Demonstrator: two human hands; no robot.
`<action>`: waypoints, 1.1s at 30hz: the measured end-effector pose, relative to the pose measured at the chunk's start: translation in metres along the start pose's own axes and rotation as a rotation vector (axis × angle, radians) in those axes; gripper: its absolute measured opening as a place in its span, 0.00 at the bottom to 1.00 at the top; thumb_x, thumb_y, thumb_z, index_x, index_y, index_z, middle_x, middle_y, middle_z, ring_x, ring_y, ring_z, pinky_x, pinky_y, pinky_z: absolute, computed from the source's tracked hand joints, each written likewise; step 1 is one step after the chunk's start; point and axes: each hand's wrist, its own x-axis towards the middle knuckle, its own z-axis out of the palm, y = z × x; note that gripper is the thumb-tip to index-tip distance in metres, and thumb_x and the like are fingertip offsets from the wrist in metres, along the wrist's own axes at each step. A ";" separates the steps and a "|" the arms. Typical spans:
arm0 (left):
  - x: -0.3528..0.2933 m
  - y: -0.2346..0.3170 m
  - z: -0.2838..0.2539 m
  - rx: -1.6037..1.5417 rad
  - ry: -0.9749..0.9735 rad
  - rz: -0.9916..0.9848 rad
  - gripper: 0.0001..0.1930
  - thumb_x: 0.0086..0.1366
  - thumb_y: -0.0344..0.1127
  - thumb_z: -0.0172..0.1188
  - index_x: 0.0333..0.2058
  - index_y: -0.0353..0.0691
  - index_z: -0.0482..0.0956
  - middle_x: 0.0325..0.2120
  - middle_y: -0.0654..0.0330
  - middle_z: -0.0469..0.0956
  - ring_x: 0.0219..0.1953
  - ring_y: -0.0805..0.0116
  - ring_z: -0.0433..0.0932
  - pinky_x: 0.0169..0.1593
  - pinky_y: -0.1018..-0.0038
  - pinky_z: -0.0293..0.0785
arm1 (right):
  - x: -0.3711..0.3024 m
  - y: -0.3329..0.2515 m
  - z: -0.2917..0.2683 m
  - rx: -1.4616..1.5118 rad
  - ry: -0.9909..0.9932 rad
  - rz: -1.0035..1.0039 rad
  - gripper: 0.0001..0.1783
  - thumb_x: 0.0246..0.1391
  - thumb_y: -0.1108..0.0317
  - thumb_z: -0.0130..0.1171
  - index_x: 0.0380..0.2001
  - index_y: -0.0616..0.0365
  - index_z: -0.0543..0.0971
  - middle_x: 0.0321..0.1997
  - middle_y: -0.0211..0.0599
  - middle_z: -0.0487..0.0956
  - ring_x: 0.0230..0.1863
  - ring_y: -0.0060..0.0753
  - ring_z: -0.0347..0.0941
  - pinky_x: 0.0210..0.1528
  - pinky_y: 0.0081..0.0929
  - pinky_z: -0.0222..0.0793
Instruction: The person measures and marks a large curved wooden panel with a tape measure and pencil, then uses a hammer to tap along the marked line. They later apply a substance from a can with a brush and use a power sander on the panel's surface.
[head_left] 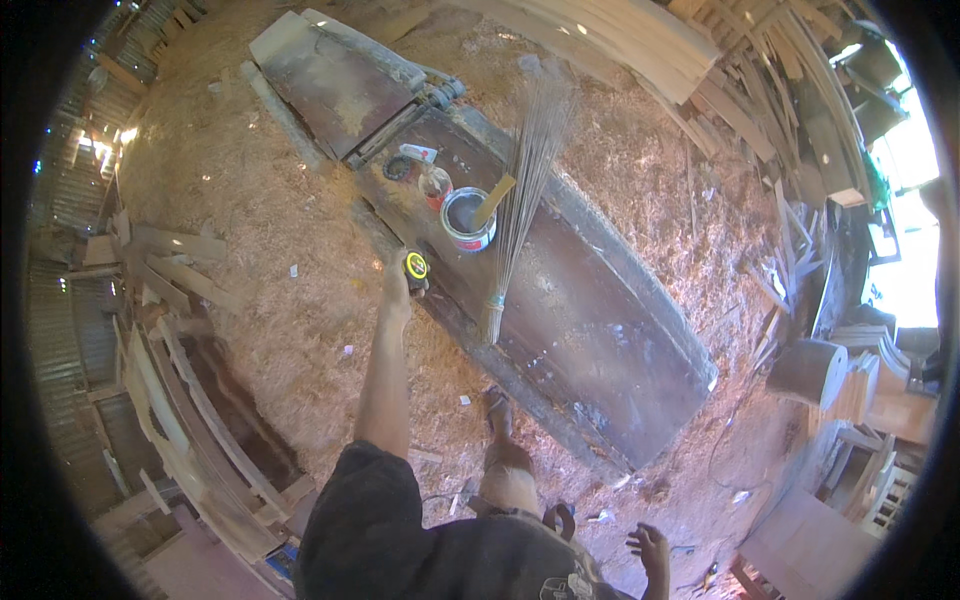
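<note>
My left arm reaches forward over the near edge of a long dark wooden workbench (620,330). In my left hand (396,268) is a yellow and black tape measure (416,265), its round face turned up. On the bench just beyond stand an open paint can (468,236) with a flat wooden stick (493,200) in it and a clear bottle (435,184) with red on it. A stick broom (512,240) lies across the boards beside the can. Low at the right, my right hand (648,545) hangs away from the bench, fingers apart, holding nothing.
Sawdust covers the floor around the bench. A machine part with rollers (445,92) sits near the bench's far end. Stacked planks (640,45) lie at the far right, curved wood pieces (810,370) at the right. Long boards (185,440) lean at the left.
</note>
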 end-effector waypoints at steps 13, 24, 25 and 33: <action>-0.271 -0.114 0.160 1.305 -0.997 0.106 0.34 0.70 0.61 0.59 0.53 0.29 0.77 0.44 0.45 0.82 0.47 0.56 0.81 0.51 0.63 0.77 | 0.026 -0.217 0.154 0.169 -0.422 -0.617 0.32 0.50 0.66 0.75 0.58 0.60 0.77 0.45 0.37 0.82 0.44 0.29 0.79 0.44 0.30 0.78; -0.026 0.086 0.148 1.787 0.081 0.509 0.72 0.44 0.65 0.79 0.76 0.43 0.39 0.76 0.38 0.42 0.74 0.37 0.54 0.73 0.51 0.61 | 0.063 -0.015 0.054 0.283 -0.089 -0.127 0.14 0.61 0.58 0.66 0.41 0.56 0.76 0.29 0.33 0.78 0.24 0.25 0.75 0.22 0.27 0.75; -0.014 0.081 0.157 1.769 0.052 0.427 0.72 0.44 0.66 0.78 0.76 0.43 0.39 0.75 0.37 0.42 0.75 0.37 0.52 0.73 0.51 0.60 | 0.062 -0.013 0.048 0.257 -0.064 -0.109 0.15 0.61 0.58 0.65 0.40 0.56 0.76 0.28 0.34 0.77 0.23 0.25 0.74 0.21 0.27 0.75; -0.031 0.066 0.162 1.688 0.020 0.615 0.52 0.47 0.53 0.79 0.67 0.42 0.62 0.63 0.43 0.64 0.60 0.38 0.72 0.60 0.50 0.74 | 0.064 -0.124 0.085 0.080 -0.094 -0.230 0.19 0.62 0.54 0.64 0.40 0.63 0.79 0.28 0.33 0.79 0.28 0.25 0.75 0.30 0.27 0.72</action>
